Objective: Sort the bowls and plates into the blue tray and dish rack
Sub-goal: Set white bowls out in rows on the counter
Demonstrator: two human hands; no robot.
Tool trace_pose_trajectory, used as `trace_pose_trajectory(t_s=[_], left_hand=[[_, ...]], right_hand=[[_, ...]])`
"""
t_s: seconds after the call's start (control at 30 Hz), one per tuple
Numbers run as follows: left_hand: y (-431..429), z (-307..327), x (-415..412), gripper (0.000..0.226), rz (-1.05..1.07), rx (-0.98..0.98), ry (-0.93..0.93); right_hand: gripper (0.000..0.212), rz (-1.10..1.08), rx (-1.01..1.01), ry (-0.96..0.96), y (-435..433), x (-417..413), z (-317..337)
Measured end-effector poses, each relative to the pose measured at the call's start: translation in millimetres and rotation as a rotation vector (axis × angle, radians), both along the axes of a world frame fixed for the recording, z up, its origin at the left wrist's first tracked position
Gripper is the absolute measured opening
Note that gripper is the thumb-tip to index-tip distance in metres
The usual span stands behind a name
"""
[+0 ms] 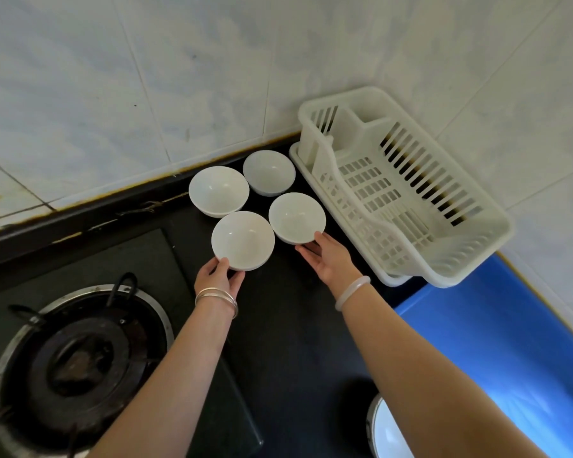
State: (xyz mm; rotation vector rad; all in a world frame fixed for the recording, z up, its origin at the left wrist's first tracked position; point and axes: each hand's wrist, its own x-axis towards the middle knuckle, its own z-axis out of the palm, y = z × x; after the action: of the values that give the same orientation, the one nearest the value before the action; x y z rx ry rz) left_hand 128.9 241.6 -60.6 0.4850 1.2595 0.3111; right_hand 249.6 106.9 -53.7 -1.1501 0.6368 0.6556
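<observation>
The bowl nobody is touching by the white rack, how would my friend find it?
Start at the white dish rack in the corner. Four white bowls sit beside it on the black counter. Yours is the back bowl, nearest the wall and touching the rack's tray; no hand reaches it.

Four plain white bowls sit left of the dish rack (401, 186): the far-left bowl (218, 190), the far-right bowl (268, 172), the near-left bowl (243, 240) and the near-right bowl (296, 217), all unpatterned. The dish rack itself is creamy off-white, its walls and floor a pattern of slots and small grid openings (dark counter shows through the slots). Just in front of the rack, the tray (497, 332) is bright blue with a yellowish edge. The countertop (288, 325) is black. Behind the rack, the wall tiles (179, 61) are white with faint grey-blue marbling. Far left of the rack, the burner (76, 361) is black inside a silver ring.
</observation>
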Motion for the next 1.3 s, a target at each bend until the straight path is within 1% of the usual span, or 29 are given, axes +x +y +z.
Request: trace_pose_trajectory(t_s=[0.3,0.43,0.57,0.67,0.73,0.8,0.9,1.0,1.07,1.17,1.3], left_hand=[[-5,-1,1,0.027,0.062,0.059,0.042],[-10,-1,1,0.026,0.056,0.117,0.069],[-12,0,-3,0.035,-0.034,0.232,0.088],[-21,0,-13,0.042,-0.159,0.315,0.085],[-32,-1,-25,0.045,-0.270,0.398,0.109],[-46,0,-38,0.042,-0.416,0.544,0.130],[-73,9,-53,0.034,-0.691,0.774,0.096],[-104,18,-67,0.030,-0.922,0.917,0.036],[-127,21,-77,0.029,-1.039,0.968,-0.019],[-163,23,-92,0.027,-1.178,1.027,-0.082],[-204,20,-105,0.031,-1.351,1.032,-0.096]], right_hand=[[0.045,0.025,0.004,0.008,2,5,-1],[0.047,0.155,-0.049,-0.031,-2,3,-3],[0.053,0.295,-0.096,-0.058,-11,1,2],[0.055,0.390,-0.216,-0.138,-21,-4,12],[0.049,0.441,-0.308,-0.226,-33,-12,20],[0.043,0.488,-0.398,-0.317,-50,-23,29],[0.037,0.559,-0.542,-0.413,-88,-46,44],[0.029,0.644,-0.780,-0.555,-139,-79,53],[0.023,0.681,-0.961,-0.615,-175,-106,54],[0.022,0.667,-1.177,-0.596,-222,-146,51],[0.029,0.703,-1.291,-0.516,-267,-187,39]])
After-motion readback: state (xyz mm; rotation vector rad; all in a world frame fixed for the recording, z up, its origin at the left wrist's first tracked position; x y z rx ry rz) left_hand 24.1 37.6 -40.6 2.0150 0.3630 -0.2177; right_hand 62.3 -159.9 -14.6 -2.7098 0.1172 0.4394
